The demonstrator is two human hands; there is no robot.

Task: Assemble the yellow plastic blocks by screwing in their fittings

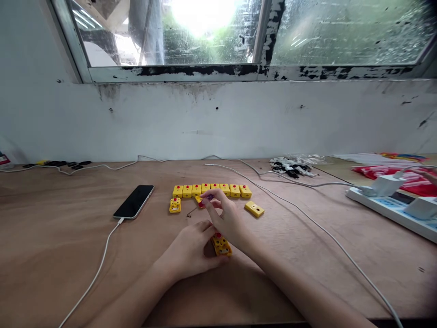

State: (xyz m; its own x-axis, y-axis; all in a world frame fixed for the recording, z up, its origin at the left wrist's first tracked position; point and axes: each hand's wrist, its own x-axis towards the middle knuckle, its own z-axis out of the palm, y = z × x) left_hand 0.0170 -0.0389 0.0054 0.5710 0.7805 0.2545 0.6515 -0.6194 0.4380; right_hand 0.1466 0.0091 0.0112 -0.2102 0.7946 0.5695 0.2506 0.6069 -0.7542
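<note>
Just two bare arms in this shot, the left forearm (129, 296) coming in from about 7 o'clock and the right forearm (307, 291) from about 5 o'clock. Both look smooth and pretty slim, and they run off the bottom of the frame. The left hand (189, 250) and right hand (227, 223) are slender too, with long thin fingers (208, 196), though the nails are too small to make out.

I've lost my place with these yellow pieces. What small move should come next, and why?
Probably set the small yellow piece pinched in your right hand down beside the row of red-dotted yellow pieces: it sits just below that row, and your left hand is on another yellow piece.
</note>
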